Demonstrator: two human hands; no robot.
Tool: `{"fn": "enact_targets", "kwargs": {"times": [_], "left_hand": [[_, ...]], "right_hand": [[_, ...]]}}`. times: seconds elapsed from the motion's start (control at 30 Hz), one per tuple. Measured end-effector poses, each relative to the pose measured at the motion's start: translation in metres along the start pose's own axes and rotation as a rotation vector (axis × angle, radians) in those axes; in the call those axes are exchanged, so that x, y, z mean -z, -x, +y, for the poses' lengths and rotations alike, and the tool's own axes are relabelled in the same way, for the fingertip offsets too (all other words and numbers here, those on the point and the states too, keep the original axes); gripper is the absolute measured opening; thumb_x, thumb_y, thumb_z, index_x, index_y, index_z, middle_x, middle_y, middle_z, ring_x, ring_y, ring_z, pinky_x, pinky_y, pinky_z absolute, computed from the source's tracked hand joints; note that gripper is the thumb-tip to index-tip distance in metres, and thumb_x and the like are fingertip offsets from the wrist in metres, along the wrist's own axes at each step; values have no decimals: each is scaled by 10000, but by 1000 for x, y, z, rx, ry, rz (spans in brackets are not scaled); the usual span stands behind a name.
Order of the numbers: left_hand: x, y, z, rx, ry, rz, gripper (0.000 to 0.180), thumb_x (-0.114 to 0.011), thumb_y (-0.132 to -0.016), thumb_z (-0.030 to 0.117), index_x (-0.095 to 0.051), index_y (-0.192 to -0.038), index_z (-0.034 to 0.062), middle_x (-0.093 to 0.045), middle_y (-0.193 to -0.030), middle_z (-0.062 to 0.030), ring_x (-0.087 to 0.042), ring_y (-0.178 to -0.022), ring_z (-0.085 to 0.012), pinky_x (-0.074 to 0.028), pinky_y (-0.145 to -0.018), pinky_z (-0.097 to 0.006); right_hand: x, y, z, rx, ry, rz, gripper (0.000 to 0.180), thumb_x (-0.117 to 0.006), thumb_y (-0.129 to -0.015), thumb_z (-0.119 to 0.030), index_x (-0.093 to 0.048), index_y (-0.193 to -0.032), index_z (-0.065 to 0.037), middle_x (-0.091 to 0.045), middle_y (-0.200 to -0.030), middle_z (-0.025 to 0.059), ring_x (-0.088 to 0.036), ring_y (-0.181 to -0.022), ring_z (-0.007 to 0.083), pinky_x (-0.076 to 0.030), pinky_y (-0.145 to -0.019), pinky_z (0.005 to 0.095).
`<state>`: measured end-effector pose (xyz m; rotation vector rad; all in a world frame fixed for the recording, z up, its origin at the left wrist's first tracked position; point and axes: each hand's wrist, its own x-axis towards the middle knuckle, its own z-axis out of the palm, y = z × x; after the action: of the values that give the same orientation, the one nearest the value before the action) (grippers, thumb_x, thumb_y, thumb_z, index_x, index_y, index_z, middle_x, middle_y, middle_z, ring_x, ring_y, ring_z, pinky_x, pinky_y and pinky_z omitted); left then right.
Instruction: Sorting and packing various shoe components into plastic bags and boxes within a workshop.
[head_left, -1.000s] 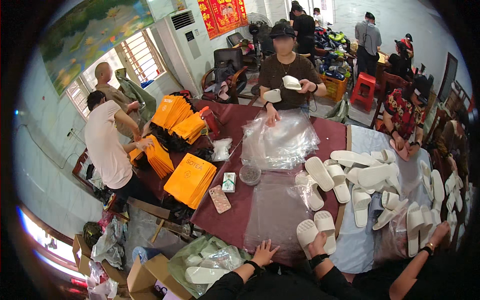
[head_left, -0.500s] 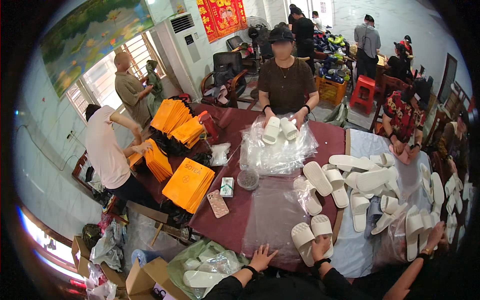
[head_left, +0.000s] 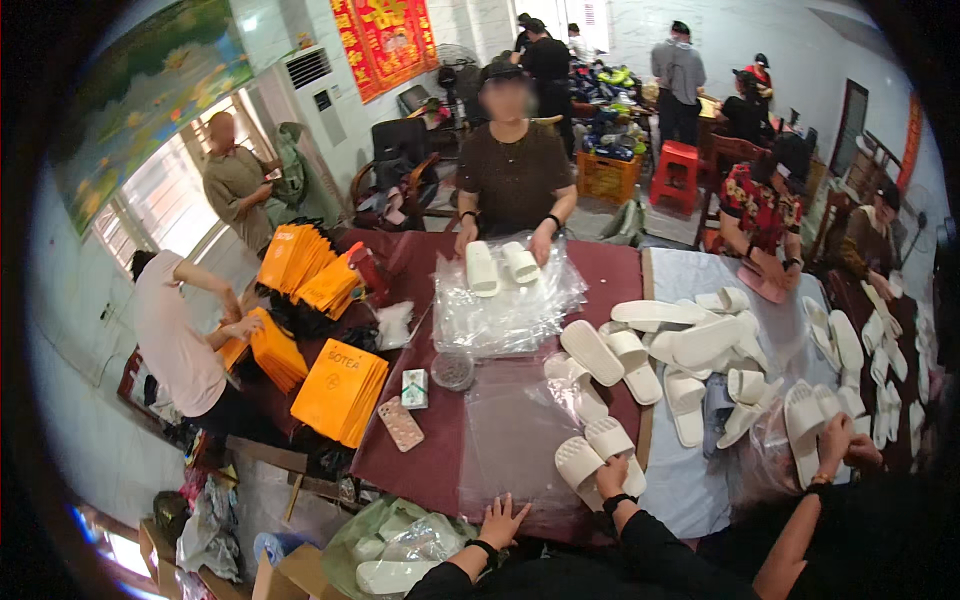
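My left hand (head_left: 500, 522) lies with fingers spread on the near edge of a flat clear plastic bag (head_left: 510, 440) on the dark red table. To its right, my right hand (head_left: 612, 478) grips a pair of white slippers (head_left: 577, 462) side by side at the bag's right edge. The hand covers part of the slippers' near side. Just beyond them more white slippers (head_left: 592, 352) lie about. An open green bag (head_left: 345, 535) with slippers in clear wrap sits left of my left hand.
Across the table a person handles slippers on a stack of clear bags (head_left: 490, 325). A co-worker's hands (head_left: 835, 447) work at slippers on the right. Left are orange bags (head_left: 340, 390), a phone (head_left: 400, 425), a small box (head_left: 415, 388) and a round clear container (head_left: 453, 370).
The view has swung right, so the scene sits further left. My hands keep about the same place on the bag and slippers. The co-worker at right now has both hands at the slippers.
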<state>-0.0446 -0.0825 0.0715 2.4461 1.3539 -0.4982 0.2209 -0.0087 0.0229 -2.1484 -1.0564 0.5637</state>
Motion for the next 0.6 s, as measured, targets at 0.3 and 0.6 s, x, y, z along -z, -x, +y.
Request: {"fn": "enact_targets", "kwargs": {"times": [0.3, 0.6], "left_hand": [[-11, 2, -30, -267, 80, 255, 474, -590, -720, 213, -481, -1179, 168, -379, -1257, -179, -453, -1031, -322, -415, -824, -418], [0, -39, -25, -79, 366, 736, 106, -545, -711, 105, -545, -798, 45, -569, -828, -129, -542, -799, -300, -436, -652, -407]], "right_hand": [[91, 49, -14, -17, -492, -671, 262, -661, -714, -118, -634, -948, -4, -544, -1113, 48, -496, -1038, 155, -382, -854, 257], [111, 96, 8, -103, -473, -718, 264, -644, -734, -137, -627, -967, -13, -556, -1081, 45, -534, -963, 157, -411, -803, 259]]}}
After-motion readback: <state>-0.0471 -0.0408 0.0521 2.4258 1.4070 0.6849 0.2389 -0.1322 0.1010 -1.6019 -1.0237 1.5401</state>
